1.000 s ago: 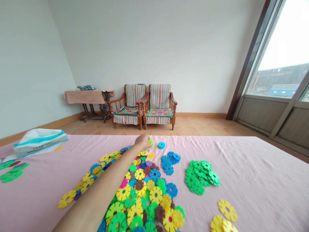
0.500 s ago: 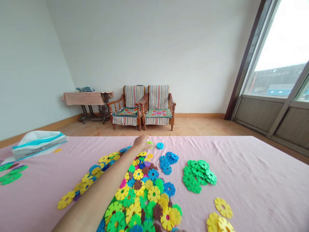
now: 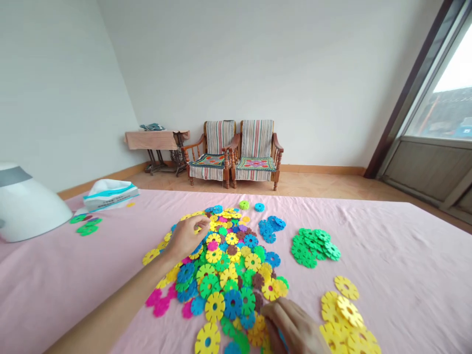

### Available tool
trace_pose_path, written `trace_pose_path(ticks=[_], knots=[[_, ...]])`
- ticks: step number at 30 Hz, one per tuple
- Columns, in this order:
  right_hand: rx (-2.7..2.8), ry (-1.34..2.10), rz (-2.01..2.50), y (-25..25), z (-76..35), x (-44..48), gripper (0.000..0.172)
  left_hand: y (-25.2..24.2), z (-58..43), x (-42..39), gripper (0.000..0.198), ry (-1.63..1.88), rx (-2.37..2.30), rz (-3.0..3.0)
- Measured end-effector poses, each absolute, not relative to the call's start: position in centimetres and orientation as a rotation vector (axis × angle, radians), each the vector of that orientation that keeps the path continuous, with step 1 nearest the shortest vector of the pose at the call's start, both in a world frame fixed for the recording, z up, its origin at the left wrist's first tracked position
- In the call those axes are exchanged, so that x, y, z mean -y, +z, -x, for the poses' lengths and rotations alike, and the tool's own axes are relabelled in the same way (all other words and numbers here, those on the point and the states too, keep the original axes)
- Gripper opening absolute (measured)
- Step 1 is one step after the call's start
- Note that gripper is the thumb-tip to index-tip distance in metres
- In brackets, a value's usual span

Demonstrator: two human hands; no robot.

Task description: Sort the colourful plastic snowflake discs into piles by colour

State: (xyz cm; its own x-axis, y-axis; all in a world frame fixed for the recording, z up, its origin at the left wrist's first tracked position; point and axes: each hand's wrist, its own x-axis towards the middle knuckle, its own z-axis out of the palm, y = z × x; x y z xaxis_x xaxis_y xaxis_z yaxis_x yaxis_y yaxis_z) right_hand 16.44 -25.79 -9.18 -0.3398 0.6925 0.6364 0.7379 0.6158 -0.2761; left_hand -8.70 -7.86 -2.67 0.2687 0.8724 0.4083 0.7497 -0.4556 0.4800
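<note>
A bright room with pale walls and a wooden floor; two striped wooden armchairs [image 3: 239,152] stand against the far wall, beside a cloth-draped treadle sewing table [image 3: 155,140], and a large window [image 3: 438,113] fills the far right. In the foreground a pink bedsheet [image 3: 73,295] spreads across the view, and on its middle lies a loose heap of plastic snowflake-shaped interlocking discs [image 3: 232,260] in mixed colours.

Sorted groups sit around the heap: green discs [image 3: 313,247] to the right, blue discs [image 3: 270,228] just beyond them at the heap's far right edge, and yellow discs [image 3: 342,314] at the near right. A few magenta discs [image 3: 158,300] lie at the heap's near left. A white bag with teal stripes [image 3: 109,194] lies at the far left.

The left hand [image 3: 186,237] hovers over the heap's left side, its fingers curled inward and thumb close to the forefinger beside a yellow disc; whether it pinches one, I cannot tell. The right hand [image 3: 291,327] lies at the near edge, fingers loosely together and slightly extended, their tips touching yellow discs.

A careless sweep of the right hand could push heap discs into the yellow group, and discs overlap so closely that lifting one may drag its neighbours.
</note>
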Motion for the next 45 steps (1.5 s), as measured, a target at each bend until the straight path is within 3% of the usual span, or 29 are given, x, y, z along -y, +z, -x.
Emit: trace_pose_path(ticks=[5, 11, 19, 25, 31, 37, 40, 45], knots=[[2.05, 0.096, 1.164, -8.1, -16.2, 26.5, 0.015, -3.8, 10.7, 12.1, 0.02, 0.975, -1.55, -2.301], [1.994, 0.08, 1.227, -7.8, -15.8, 26.5, 0.016, -3.5, 10.0, 14.8, 0.01, 0.734, -1.452, -2.464], [2.035, 0.08, 1.276, -6.2, -13.5, 25.8, 0.02, -3.5, 10.7, 15.6, 0.016, 0.592, -1.392, -2.463], [1.973, 0.212, 1.348, -5.4, -11.2, 24.3, 0.016, -3.5, 10.2, 15.8, 0.007, 0.619, -1.289, -2.343], [1.835, 0.324, 1.345, -5.3, -10.7, 24.2, 0.015, -2.9, 9.0, 16.9, 0.011, 0.742, -1.131, -2.134], [1.667, 0.704, 1.227, -5.8, -10.5, 24.4, 0.014, -3.8, 6.9, 18.7, 0.016, 0.823, -0.958, -1.988], [1.503, 0.949, 1.208, -6.5, -10.5, 24.2, 0.018, -4.3, 6.1, 19.5, 0.005, 0.818, -0.983, -2.03], [1.265, 1.103, 1.198, -7.1, -11.1, 23.6, 0.024, -4.1, 5.0, 20.9, 0.048, 0.734, -0.928, -2.346]])
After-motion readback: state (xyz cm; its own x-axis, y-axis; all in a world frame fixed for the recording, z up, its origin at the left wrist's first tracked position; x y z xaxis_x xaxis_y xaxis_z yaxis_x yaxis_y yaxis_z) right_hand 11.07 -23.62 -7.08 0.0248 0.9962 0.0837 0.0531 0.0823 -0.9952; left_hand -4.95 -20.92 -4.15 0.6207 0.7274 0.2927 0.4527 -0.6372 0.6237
